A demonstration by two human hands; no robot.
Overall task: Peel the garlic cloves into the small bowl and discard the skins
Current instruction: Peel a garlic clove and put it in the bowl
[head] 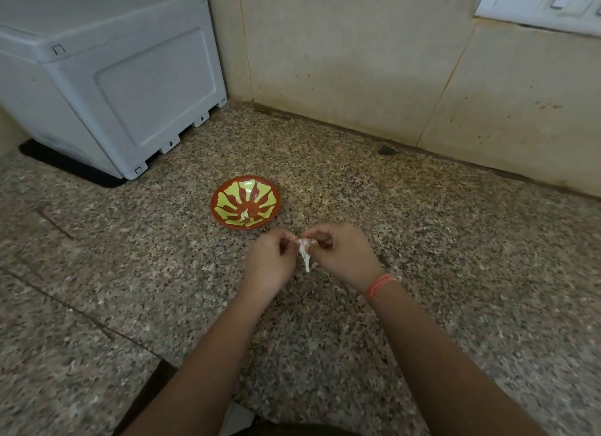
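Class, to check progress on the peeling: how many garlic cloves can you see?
2. One clove is pinched between the left hand and right hand, its skin dangling; a second clove lies in the bowl. More may be hidden in the hands.

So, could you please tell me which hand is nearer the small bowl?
Left. The left hand hovers just before the near rim of the bowl; the right hand sits farther right, both pinching the garlic.

I see a speckled granite counter [422, 240]. On it sit a small red-and-green bowl [266, 195] near the middle and a black mat [65, 166] at back left, bearing a grey plastic box [113, 77].
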